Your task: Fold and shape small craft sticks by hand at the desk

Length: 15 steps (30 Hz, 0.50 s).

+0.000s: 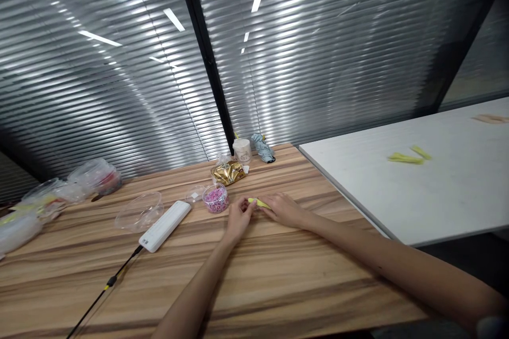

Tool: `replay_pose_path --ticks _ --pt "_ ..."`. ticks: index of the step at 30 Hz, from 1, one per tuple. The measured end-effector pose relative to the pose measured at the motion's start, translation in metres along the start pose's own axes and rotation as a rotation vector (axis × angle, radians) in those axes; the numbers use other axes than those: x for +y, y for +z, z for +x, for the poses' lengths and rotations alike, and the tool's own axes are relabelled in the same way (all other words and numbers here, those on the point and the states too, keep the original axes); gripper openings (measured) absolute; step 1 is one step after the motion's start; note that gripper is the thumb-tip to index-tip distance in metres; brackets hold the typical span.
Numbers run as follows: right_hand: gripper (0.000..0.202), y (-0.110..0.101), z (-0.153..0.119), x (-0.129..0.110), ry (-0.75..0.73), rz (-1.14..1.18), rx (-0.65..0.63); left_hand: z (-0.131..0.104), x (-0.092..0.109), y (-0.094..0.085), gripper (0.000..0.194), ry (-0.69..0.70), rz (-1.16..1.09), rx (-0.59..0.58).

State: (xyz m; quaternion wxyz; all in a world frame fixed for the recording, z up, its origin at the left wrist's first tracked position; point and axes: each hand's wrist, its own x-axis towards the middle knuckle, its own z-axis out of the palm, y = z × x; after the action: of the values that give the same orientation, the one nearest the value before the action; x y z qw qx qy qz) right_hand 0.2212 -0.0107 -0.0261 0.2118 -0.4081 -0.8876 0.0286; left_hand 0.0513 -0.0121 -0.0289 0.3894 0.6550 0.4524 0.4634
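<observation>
A small, narrow yellow strip [259,203] is between my two hands, just above the wooden table; its material is too small to make out. My left hand [239,217] is closed, pinching the strip at its left end between thumb and fingers. From the right, my right hand [283,210] grips the other end, its fingers bent round it and partly hidden. Close to my left hand stands a clear round tub [216,199] of small pink and purple pieces. Its likely lid, a clear disc [194,194], lies beside it.
Behind the tub are a gold foil packet [228,173], a white cup [242,151] and a crumpled blue-grey wrapper [262,148]. Leftward lie a white power strip [165,226] with a black cable, a clear plastic bowl [140,212] and bagged containers [95,176]. Yellow pieces [406,158] rest on the white table [358,185].
</observation>
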Motion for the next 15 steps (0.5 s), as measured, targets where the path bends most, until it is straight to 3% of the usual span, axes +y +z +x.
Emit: replay_pose_path --ticks 15 --pt "0.030 -0.0027 0.0001 -0.0011 -0.010 -0.016 -0.009 -0.0008 0.0015 0.0017 0.032 -0.009 0.031 0.009"
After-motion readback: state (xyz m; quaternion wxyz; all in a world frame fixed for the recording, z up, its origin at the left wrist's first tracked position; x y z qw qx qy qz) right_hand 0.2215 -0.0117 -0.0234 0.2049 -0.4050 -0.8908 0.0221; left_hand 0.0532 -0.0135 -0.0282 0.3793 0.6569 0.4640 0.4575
